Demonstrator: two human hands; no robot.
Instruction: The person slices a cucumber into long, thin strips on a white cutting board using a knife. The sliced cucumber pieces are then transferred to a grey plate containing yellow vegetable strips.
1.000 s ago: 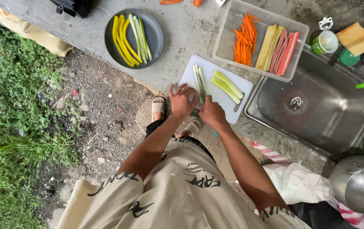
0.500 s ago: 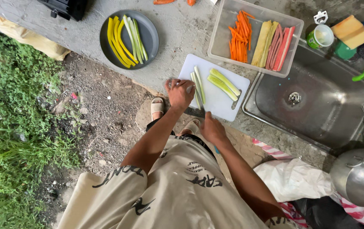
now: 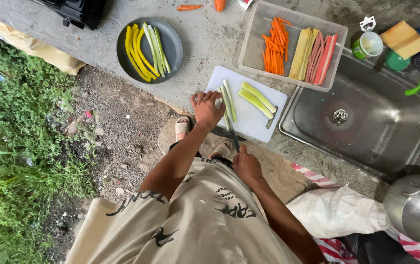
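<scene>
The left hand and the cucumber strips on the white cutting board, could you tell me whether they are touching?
Touching. The head view shows the left hand pressing its fingertips onto the near ends of the cucumber strips on the cutting board, with no gap.

**Packaging on your counter**

You have a white packet (image 3: 244,4) with a red corner cut off by the top edge, just beside the carrot pieces. Right of the clear plastic tub (image 3: 254,44) stands a small green-sided cup (image 3: 369,45) with a pale inside. No signs or screens show.
</scene>
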